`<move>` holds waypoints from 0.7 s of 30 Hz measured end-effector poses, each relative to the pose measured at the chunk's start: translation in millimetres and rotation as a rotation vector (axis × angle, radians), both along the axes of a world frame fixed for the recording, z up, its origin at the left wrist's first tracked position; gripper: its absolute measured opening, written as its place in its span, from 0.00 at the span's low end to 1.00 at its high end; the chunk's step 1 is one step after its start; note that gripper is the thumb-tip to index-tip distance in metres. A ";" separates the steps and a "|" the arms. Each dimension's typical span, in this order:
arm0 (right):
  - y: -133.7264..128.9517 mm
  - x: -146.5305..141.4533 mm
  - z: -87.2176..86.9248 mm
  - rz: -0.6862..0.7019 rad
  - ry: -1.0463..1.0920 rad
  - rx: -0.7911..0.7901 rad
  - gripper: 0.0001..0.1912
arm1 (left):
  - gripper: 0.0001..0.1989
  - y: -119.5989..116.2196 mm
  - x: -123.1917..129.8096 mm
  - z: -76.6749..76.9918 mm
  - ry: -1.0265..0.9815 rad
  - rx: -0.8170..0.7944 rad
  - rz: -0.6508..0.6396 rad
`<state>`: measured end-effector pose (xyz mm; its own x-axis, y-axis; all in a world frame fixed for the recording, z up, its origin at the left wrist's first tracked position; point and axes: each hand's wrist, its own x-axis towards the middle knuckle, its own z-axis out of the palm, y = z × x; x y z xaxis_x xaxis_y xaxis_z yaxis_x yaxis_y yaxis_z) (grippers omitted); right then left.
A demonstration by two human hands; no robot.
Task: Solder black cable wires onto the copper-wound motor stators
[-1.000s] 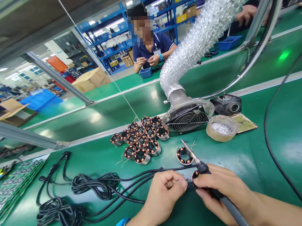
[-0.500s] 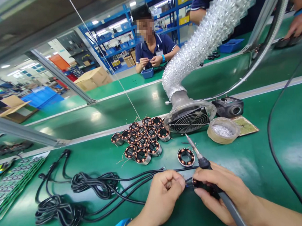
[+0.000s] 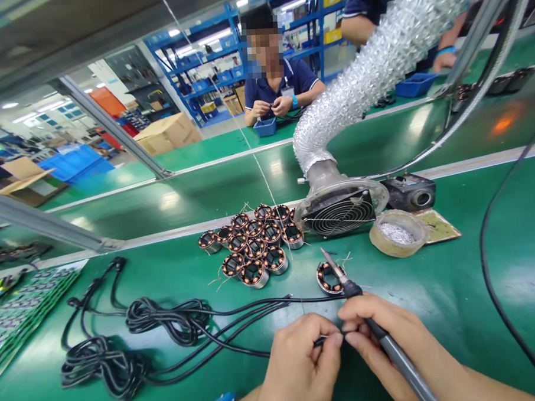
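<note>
Head view: right hand closed around soldering iron, tip up over a lone stator. Left hand pinching black cable end, near edge of green worktop.

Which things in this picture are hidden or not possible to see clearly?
- Head view: the cable end is hidden between left hand and right hand.
- Soldering iron: handle cut off by the bottom edge.
- Loose stator: partly behind the iron's tip.
</note>
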<state>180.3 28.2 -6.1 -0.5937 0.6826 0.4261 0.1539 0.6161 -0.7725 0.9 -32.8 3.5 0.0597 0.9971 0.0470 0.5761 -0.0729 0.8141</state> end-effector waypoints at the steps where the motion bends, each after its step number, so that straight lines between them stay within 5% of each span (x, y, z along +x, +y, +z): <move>1: -3.1 -0.1 -1.1 -0.017 0.000 0.012 0.11 | 0.10 -4.4 0.9 -1.3 0.006 0.023 -0.016; 9: -9.6 0.0 -7.9 -0.109 0.056 0.213 0.12 | 0.24 -13.4 -4.7 15.4 -0.225 -0.288 -0.201; 15: -4.3 18.0 -9.8 -0.159 -0.056 0.338 0.14 | 0.22 39.8 -25.1 28.3 -0.058 -0.359 0.060; 21: -12.7 40.7 -23.6 -0.129 -0.010 0.297 0.12 | 0.15 88.7 -17.5 19.1 0.215 -0.273 0.001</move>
<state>220.9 15.5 -29.7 -0.5151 0.5993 0.6128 0.2520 0.7892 -0.5600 -16.6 55.9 22.6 0.0381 0.9713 -0.2350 0.7363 0.1316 0.6637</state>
